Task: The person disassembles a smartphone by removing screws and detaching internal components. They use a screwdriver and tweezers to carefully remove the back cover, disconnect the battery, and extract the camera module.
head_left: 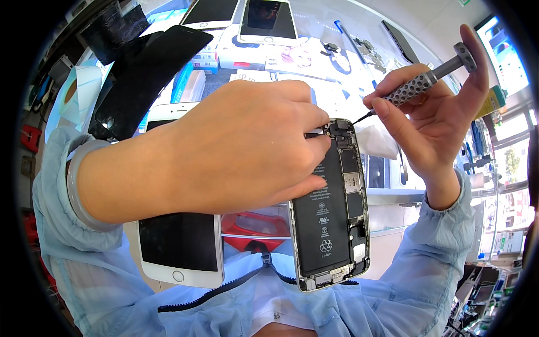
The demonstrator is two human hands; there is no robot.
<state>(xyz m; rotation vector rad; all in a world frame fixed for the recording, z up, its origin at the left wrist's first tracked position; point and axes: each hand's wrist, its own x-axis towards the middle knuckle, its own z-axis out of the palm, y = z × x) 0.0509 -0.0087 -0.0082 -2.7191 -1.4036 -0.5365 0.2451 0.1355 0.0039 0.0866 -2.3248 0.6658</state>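
An opened smartphone [323,219] shows its black battery, boards and metal frame in front of me. My left hand [247,143] reaches across over its upper left edge with fingers curled together; a small dark piece shows between the fingertips, too hidden to name. In my right hand [429,112] is a grey precision screwdriver [412,90] with a dimpled grip. Thumb and fingers pinch its shaft while the raised index finger rests on the end cap. Its thin tip meets the phone's upper right corner. A white phone [178,275] with a dark screen lies partly under my left forearm.
Two more white-framed phones [268,39] lie at the back. Black screen panels [151,73] and a paper roll [78,92] sit at far left. Small boxes [241,56], a blue pen-like tool [348,42] and loose parts [370,53] cover the lit counter beyond the phone.
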